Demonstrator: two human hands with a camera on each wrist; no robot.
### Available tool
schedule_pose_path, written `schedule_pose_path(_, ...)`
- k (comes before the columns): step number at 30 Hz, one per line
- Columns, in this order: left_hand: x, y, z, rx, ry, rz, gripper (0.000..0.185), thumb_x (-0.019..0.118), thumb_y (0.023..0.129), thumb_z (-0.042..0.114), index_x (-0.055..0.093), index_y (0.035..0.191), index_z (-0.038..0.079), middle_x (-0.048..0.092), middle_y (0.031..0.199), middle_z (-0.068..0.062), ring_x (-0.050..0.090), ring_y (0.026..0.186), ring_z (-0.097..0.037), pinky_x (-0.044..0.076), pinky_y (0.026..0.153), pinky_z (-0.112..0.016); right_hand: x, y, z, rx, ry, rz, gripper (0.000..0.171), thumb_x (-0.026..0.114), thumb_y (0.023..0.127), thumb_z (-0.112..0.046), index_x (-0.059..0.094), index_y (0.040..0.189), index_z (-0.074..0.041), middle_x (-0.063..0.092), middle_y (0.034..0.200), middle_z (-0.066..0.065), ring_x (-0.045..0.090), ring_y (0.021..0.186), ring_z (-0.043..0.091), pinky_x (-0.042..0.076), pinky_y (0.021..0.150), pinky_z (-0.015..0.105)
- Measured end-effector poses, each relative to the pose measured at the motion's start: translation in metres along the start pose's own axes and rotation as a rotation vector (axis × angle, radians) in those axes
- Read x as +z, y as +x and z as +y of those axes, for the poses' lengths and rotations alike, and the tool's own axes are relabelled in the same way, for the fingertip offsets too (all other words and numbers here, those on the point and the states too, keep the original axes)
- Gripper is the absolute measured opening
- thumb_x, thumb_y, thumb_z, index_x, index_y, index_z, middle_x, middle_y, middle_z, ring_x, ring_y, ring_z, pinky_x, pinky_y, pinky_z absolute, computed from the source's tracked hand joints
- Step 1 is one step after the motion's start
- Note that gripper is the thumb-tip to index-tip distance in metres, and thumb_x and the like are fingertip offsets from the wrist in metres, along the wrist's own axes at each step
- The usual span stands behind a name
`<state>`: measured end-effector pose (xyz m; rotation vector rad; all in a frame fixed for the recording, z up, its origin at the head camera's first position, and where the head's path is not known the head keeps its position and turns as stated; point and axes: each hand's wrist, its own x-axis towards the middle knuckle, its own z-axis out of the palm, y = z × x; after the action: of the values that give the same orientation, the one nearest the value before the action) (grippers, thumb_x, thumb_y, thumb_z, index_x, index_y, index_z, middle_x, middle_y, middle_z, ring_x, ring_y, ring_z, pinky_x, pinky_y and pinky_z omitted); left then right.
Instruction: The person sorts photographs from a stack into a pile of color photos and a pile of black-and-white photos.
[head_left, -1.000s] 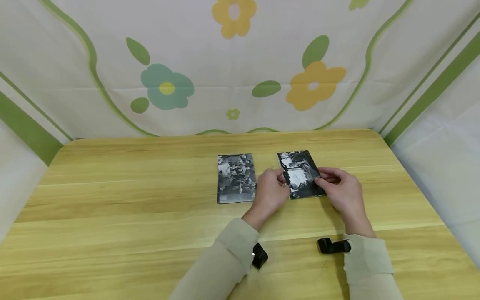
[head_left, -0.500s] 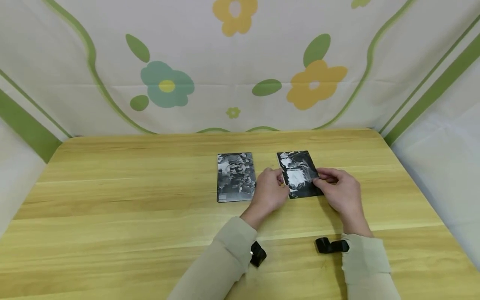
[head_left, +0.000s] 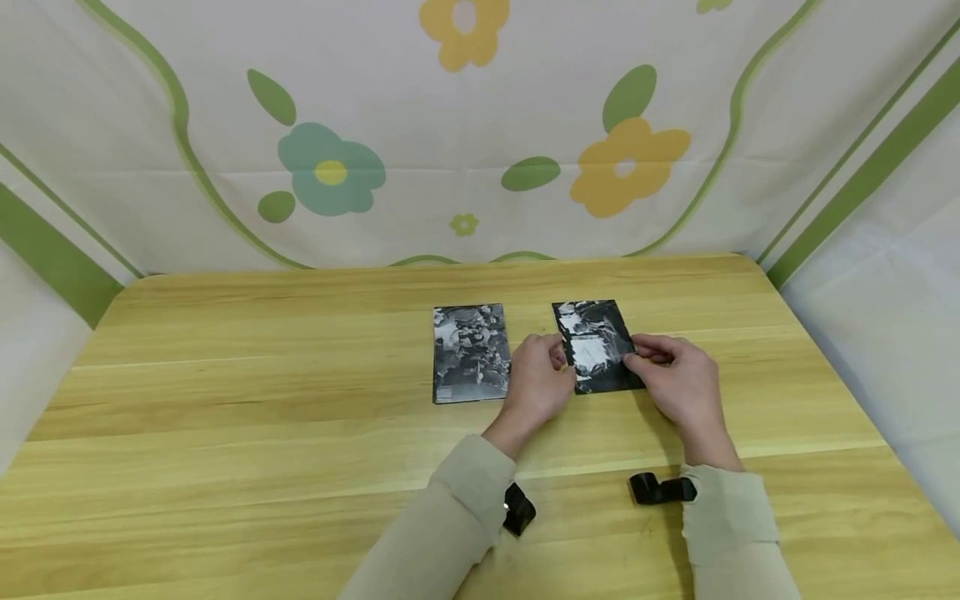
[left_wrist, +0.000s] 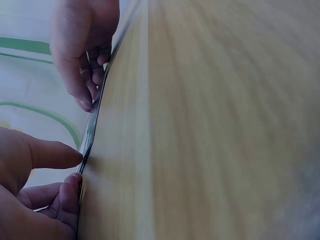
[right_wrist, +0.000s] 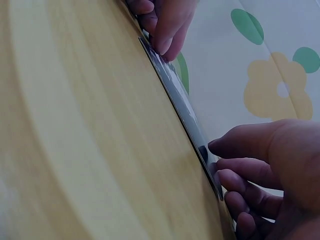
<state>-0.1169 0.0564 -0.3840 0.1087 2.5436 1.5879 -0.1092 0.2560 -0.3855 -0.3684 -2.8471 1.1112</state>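
We pinch the right photo (head_left: 597, 347) at frame centre with left hand (head_left: 538, 382) and right hand (head_left: 678, 382) | it lies on the table (head_left: 225, 400) | second photo (head_left: 471, 353) just left.

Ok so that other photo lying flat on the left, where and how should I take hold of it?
The left photo lies flat with its face up, apart from the hands. Probably best to pinch a long side edge, coming from its right, nearest the left hand. A fingertip likely has to lift the thin edge off the table first.
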Motion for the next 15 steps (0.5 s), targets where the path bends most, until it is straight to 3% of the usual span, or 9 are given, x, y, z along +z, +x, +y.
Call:
schedule_pose_path(8, 0.0014, -0.0005, 0.0015, -0.012, -0.011, 0.02, 0.05, 0.069, 0.092, -0.006, 0.064, 0.142, -0.007, 0.064, 0.102, -0.008, 0.051, 0.087, -0.013, 0.048, 0.081, -0.026, -0.0008, 0.001, -0.001, 0.019, 0.006, -0.003, 0.04, 0.077, 0.099, -0.026, 0.076, 0.134, -0.008, 0.077, 0.122, 0.017, 0.07, 0.113, 0.031, 0.05, 0.092, 0.032)
schedule_pose_path(15, -0.0019, -0.0054, 0.007, -0.078, -0.056, -0.01, 0.05, 0.07, 0.097, 0.001, 0.061, 0.146, -0.004, 0.063, 0.108, -0.007, 0.052, 0.092, -0.015, 0.049, 0.084, -0.03, -0.0021, 0.0012, -0.0003, 0.073, 0.039, -0.008, 0.045, 0.076, 0.1, -0.038, 0.076, 0.135, -0.011, 0.077, 0.124, 0.014, 0.065, 0.104, 0.017, 0.047, 0.076, 0.016)
